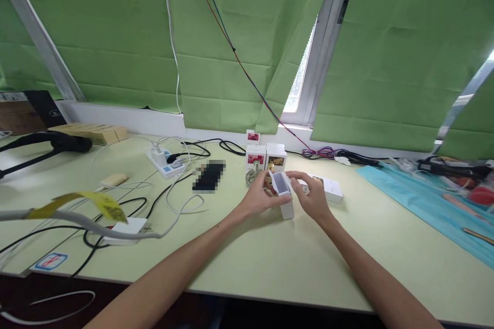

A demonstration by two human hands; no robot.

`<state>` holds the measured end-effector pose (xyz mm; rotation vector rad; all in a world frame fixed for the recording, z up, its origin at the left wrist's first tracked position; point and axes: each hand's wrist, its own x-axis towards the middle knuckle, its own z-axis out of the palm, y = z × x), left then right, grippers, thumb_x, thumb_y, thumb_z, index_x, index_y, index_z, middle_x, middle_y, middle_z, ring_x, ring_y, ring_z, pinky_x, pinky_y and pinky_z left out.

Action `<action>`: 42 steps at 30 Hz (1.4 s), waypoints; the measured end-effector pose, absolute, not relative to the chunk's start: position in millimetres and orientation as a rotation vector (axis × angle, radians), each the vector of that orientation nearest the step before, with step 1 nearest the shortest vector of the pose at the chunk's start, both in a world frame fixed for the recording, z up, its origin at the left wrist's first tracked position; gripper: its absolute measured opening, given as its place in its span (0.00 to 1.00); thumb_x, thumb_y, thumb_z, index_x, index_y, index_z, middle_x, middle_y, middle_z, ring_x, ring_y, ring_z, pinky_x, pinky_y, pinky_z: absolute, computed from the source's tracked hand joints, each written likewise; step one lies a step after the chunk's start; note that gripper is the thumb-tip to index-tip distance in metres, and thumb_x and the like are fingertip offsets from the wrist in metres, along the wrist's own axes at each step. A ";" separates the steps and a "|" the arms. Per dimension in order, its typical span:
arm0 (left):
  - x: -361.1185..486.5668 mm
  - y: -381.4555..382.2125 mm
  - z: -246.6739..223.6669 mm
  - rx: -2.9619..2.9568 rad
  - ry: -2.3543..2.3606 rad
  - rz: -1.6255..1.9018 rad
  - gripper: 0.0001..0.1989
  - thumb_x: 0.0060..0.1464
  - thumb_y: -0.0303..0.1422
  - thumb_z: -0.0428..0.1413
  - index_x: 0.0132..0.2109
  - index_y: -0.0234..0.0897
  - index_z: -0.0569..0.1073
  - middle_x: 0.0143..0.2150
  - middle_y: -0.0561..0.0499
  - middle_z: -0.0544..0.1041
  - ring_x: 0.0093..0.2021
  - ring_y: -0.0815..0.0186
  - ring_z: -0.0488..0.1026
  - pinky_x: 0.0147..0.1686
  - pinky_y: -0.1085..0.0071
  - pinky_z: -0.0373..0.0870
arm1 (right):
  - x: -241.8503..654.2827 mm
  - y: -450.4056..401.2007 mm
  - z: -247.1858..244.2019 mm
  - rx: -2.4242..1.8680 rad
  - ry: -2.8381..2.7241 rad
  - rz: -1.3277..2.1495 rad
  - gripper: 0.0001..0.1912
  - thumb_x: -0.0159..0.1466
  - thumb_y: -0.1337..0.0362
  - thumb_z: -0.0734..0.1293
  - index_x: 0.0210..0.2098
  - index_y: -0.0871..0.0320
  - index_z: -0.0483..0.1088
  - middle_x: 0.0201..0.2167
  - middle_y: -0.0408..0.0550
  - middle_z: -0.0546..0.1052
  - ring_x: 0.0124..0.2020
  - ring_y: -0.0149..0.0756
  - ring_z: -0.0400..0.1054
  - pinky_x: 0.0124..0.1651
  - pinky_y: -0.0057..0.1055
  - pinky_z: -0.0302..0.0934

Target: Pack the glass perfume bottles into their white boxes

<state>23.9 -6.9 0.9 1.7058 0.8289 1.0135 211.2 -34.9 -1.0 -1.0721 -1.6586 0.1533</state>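
A small white carton (286,209) stands tilted over the table, its top open and its pale inside showing. Wrapped round its left side is my left hand (259,196), thumb along the front. At the carton's right upper edge my right hand (312,199) has its fingers bent against the opened rim. Just behind are a round glass bottle (250,177) and a gold cap (271,167), its lower part hidden by the carton and my hand. White boxes with a pink picture (255,157) and a dark picture (276,157) stand behind these.
Another white box (332,190) lies right of my right hand. To the left are a power strip (165,163), a blurred dark object (209,177), loose cables and a white adapter (125,230). Blue sheeting (417,200) covers the table's right side. A grey cable with a yellow tag (90,203) crosses the left foreground.
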 end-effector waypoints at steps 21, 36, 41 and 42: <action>21.7 -4.0 -2.5 1.645 0.668 1.010 0.39 0.42 0.38 0.71 0.59 0.43 0.62 0.51 0.44 0.73 0.45 0.60 0.76 0.42 0.63 0.76 | 209.6 -39.6 -9.3 -1.144 -1.947 0.438 0.39 0.68 0.48 0.63 0.73 0.53 0.48 0.69 0.58 0.64 0.67 0.54 0.61 0.65 0.54 0.60; 20.0 -4.5 1.5 1.611 0.653 0.951 0.43 0.41 0.31 0.69 0.61 0.44 0.57 0.43 0.52 0.69 0.41 0.63 0.77 0.43 0.63 0.76 | 208.8 -40.5 -5.2 -1.111 -1.969 0.454 0.36 0.69 0.50 0.63 0.72 0.52 0.52 0.69 0.55 0.64 0.67 0.52 0.61 0.66 0.51 0.60; 18.7 -3.4 -0.5 1.625 0.639 0.934 0.44 0.43 0.30 0.69 0.63 0.44 0.56 0.44 0.51 0.69 0.42 0.62 0.78 0.44 0.62 0.76 | 210.1 -40.4 -5.7 -1.113 -1.964 0.465 0.36 0.69 0.49 0.63 0.72 0.52 0.52 0.69 0.55 0.63 0.68 0.52 0.60 0.66 0.52 0.59; 18.5 -3.4 -0.5 1.624 0.638 0.931 0.44 0.43 0.30 0.69 0.63 0.44 0.55 0.44 0.50 0.70 0.42 0.62 0.78 0.45 0.62 0.76 | 210.3 -40.1 -6.1 -1.114 -1.965 0.465 0.36 0.69 0.49 0.63 0.72 0.52 0.52 0.69 0.55 0.63 0.68 0.52 0.60 0.66 0.52 0.59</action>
